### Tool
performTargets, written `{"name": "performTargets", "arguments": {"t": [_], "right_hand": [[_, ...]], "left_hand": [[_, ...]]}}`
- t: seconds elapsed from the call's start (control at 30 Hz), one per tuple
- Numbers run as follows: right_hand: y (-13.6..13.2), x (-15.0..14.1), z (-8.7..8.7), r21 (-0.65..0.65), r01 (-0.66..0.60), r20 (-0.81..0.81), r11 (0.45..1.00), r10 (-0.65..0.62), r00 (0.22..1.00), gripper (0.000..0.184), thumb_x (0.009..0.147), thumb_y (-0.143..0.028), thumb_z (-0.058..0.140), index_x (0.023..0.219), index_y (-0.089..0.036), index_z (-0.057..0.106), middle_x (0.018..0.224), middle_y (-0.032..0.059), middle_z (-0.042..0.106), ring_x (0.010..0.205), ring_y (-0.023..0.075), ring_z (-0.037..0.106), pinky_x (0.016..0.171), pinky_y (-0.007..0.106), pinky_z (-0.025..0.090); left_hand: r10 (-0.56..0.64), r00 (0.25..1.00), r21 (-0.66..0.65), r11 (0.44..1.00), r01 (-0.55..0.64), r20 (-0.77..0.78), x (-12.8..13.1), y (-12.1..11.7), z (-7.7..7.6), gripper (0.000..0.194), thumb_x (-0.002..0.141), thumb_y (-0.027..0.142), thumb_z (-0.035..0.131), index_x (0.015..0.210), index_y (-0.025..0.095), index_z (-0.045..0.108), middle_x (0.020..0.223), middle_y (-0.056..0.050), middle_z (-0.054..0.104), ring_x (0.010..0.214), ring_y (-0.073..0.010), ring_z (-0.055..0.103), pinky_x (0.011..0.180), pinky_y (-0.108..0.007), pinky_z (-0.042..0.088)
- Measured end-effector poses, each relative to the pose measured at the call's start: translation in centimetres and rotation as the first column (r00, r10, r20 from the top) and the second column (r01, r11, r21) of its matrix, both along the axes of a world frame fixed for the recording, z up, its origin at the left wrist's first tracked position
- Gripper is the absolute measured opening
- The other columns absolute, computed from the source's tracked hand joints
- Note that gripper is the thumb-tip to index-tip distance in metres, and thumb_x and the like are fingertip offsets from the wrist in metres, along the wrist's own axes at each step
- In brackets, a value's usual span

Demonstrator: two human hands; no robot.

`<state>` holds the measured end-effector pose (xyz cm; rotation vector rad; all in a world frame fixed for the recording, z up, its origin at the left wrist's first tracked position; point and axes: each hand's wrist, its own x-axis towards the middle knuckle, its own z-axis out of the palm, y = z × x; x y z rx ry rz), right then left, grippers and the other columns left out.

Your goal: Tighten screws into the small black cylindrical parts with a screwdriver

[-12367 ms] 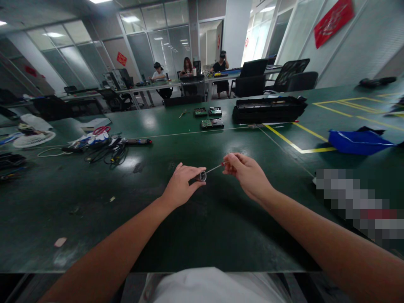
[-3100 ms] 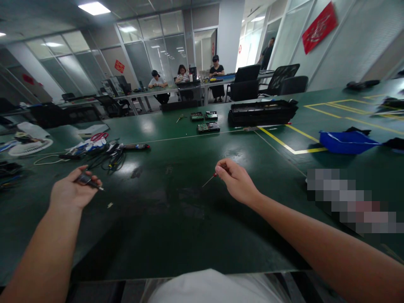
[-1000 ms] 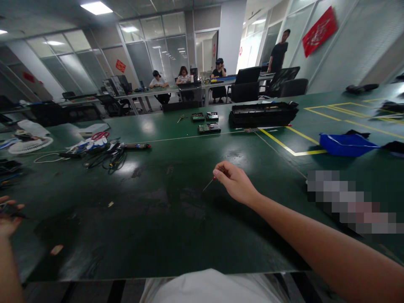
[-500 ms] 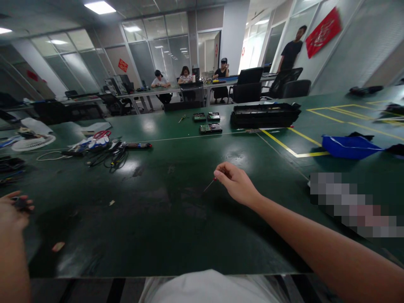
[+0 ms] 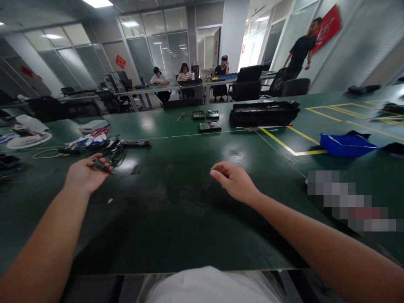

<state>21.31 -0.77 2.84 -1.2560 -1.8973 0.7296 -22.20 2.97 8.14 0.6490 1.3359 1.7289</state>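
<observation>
My right hand (image 5: 235,181) is closed around a small screwdriver (image 5: 213,178) with a red handle. Its thin shaft points down and to the left, just above the green tabletop. Over on the left, my left hand (image 5: 86,172) is turned palm partly up, with its fingers curled on a small dark object (image 5: 101,166) that has a narrow tip. What kind of object that is, I cannot make out. Just beyond this hand lies a tangle of black cables (image 5: 116,155).
Several hard drives (image 5: 210,126) lie on the table (image 5: 164,244) beyond my hands, beside a long black plastic housing (image 5: 264,114). A blue bin (image 5: 345,145) stands at the right. Red-handled scissors (image 5: 99,132) lie at the left. Several people are farther back.
My left hand has moved from the left edge in toward the cables, still with the dark object. My right hand has barely moved. The person standing at the back right has shifted right.
</observation>
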Motion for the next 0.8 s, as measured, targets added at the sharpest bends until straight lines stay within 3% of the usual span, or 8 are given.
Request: {"name": "performTargets", "arguments": {"t": [0.1, 0.2, 0.3, 0.4, 0.5, 0.6, 0.7, 0.8], "right_hand": [[-0.2, 0.1, 0.2, 0.007, 0.003, -0.014, 1.0, -0.003, 1.0, 0.026, 0.095, -0.047, 0.057, 0.102, -0.023, 0.066, 0.071, -0.0016, 0.067, 0.059, 0.0157, 0.062, 0.059, 0.03, 0.045], [-0.2, 0.2, 0.2, 0.083, 0.049, -0.057, 0.995, -0.044, 0.997, 0.021, 0.095, -0.041, 0.059, 0.104, -0.023, 0.064, 0.079, 0.0012, 0.07, 0.069, 0.018, 0.065, 0.066, 0.033, 0.049], [-0.1, 0.4, 0.3, 0.141, 0.067, -0.107, 0.988, -0.052, 0.993, 0.02, 0.094, -0.033, 0.058, 0.111, -0.024, 0.062, 0.092, 0.0043, 0.071, 0.082, 0.0199, 0.067, 0.073, 0.034, 0.051], [-0.2, 0.5, 0.6, 0.144, 0.038, -0.085, 0.989, -0.026, 0.996, 0.023, 0.095, -0.032, 0.055, 0.115, -0.024, 0.062, 0.091, 0.0028, 0.071, 0.08, 0.019, 0.067, 0.072, 0.033, 0.05], [-0.5, 0.4, 1.0, 0.148, 0.043, -0.009, 0.988, -0.043, 0.999, 0.023, 0.095, -0.039, 0.058, 0.11, -0.025, 0.066, 0.08, 0.0008, 0.069, 0.07, 0.018, 0.064, 0.065, 0.032, 0.047], [-1.0, 0.2, 1.4, 0.169, 0.064, -0.003, 0.983, -0.065, 0.998, 0.02, 0.092, -0.042, 0.062, 0.099, -0.024, 0.067, 0.074, 0.0, 0.067, 0.066, 0.017, 0.061, 0.06, 0.03, 0.044], [-1.2, 0.2, 1.5, 0.186, 0.073, -0.075, 0.98, -0.059, 0.995, 0.018, 0.091, -0.041, 0.064, 0.091, -0.022, 0.065, 0.071, -0.0008, 0.064, 0.064, 0.0157, 0.059, 0.059, 0.03, 0.044], [-1.2, 0.3, 1.4, 0.176, 0.088, -0.222, 0.98, -0.047, 0.974, 0.016, 0.093, -0.038, 0.062, 0.088, -0.022, 0.063, 0.071, -0.0008, 0.063, 0.063, 0.0149, 0.058, 0.06, 0.03, 0.045]], "left_hand": [[-0.148, 0.977, -0.016, 0.988, 0.152, 0.155, 6.4, 0.3, 0.8, 0.015, 0.078, 0.011, 0.045, 0.089, 0.01, 0.056, 0.077, -0.005, 0.051, 0.067, -0.0159, 0.049, 0.066, -0.031, 0.043], [-0.313, 0.94, -0.025, 0.948, 0.319, 0.136, 11.4, 0.5, 0.7, 0.02, 0.074, 0.013, 0.05, 0.092, 0.011, 0.058, 0.081, -0.006, 0.055, 0.071, -0.0183, 0.053, 0.066, -0.034, 0.045], [-0.432, 0.899, -0.052, 0.899, 0.436, 0.064, 15.5, 0.5, -0.5, 0.039, 0.057, 0.002, 0.054, 0.093, 0.015, 0.056, 0.085, -0.003, 0.056, 0.074, -0.0164, 0.055, 0.065, -0.03, 0.044], [-0.492, 0.869, -0.07, 0.87, 0.488, -0.059, 18.8, 0.1, -2.3, 0.038, 0.056, -0.001, 0.06, 0.09, 0.017, 0.054, 0.089, -0.003, 0.058, 0.074, -0.0145, 0.055, 0.064, -0.028, 0.042], [-0.525, 0.799, -0.085, 0.847, 0.525, -0.293, 20.8, -0.7, -4.4, 0.031, 0.067, 0.009, 0.071, 0.094, 0.018, 0.058, 0.096, -0.006, 0.062, 0.08, -0.0163, 0.057, 0.071, -0.03, 0.044], [-0.57, 0.654, -0.102, 0.787, 0.608, -0.498, 21.5, -1.6, -5.9, 0.03, 0.076, 0.02, 0.074, 0.104, 0.019, 0.063, 0.104, -0.008, 0.066, 0.095, -0.0209, 0.061, 0.089, -0.037, 0.047], [-0.646, 0.536, -0.114, 0.689, 0.716, -0.543, 21.3, -2.1, -6.8, 0.036, 0.079, 0.027, 0.075, 0.112, 0.02, 0.064, 0.111, -0.007, 0.067, 0.103, -0.0225, 0.063, 0.097, -0.04, 0.047], [-0.709, 0.483, -0.133, 0.622, 0.772, -0.514, 20.8, -2.1, -7.2, 0.042, 0.08, 0.028, 0.077, 0.118, 0.022, 0.063, 0.112, -0.007, 0.069, 0.106, -0.0231, 0.064, 0.098, -0.041, 0.048]]}}
